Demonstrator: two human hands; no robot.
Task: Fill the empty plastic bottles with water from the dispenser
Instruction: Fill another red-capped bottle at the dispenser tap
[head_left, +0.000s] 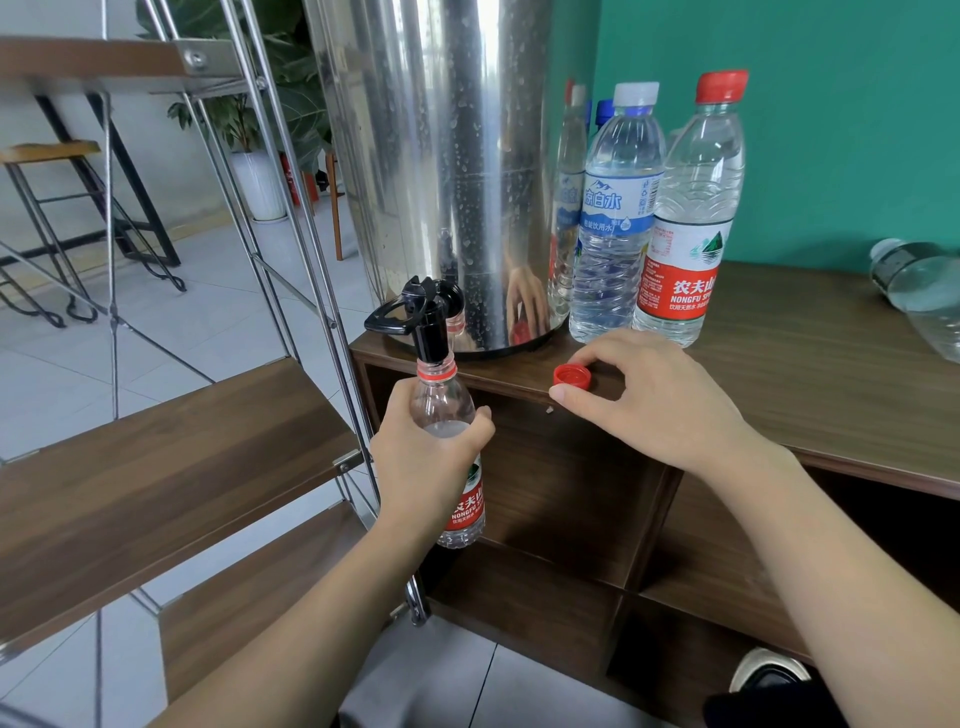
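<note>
At the centre of the frame the left hand (426, 462) grips an uncapped bottle (449, 415) with a red label around its upper body, fingers curled round it, holding it upright with its mouth right under the black tap (423, 322) of the steel dispenser (441, 156). The bottle's neck ring touches the spout. Water shows inside the bottle up to about the level of the fingers.

Just right of centre, the right hand (644, 400) rests on the front edge of the wooden worktop (831, 374), thumb and fingers loosely bent around a red cap (572, 375) that lies open side up on the wood; whether the fingers actually pinch the cap I cannot tell.

Behind the hand, beside the dispenser, stand two capped bottles: a blue-labelled bottle (618, 218) with a white cap and a red-capped bottle (691, 218), touching each other. Another bottle (924, 291) lies on its side at the right edge of the frame. A metal shelf rack (171, 467) with wooden boards fills the left side.
</note>
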